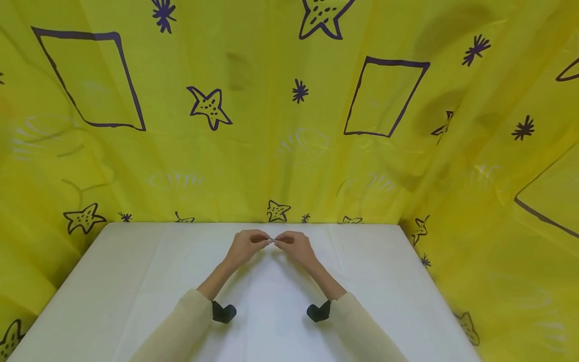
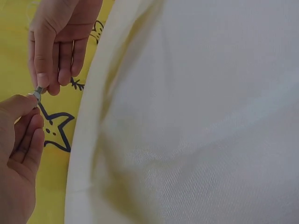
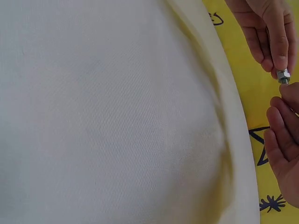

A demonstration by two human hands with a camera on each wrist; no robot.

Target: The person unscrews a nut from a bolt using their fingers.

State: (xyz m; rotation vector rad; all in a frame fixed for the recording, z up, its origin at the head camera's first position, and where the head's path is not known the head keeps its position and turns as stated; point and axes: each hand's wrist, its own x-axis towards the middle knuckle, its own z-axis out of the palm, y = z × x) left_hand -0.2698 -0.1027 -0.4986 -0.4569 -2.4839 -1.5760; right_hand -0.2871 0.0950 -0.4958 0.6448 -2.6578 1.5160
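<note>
Over the far part of the white table, my left hand and right hand meet fingertip to fingertip at a small metal fastener. Between thumb and fingers, the left hand pinches a silvery hex nut. A short threaded length of a bolt sticks out of the nut toward the right hand, whose thumb and fingers pinch the bolt. The bolt's far end is hidden by those fingertips. In the left wrist view the shank and the nut stay in line. The other fingers of both hands are loosely bent.
A white-covered table lies beneath the hands. Yellow curtain with dark stars and frames surrounds its far side and both flanks. A dark wrist mount shows at the left sleeve, another mount at the right.
</note>
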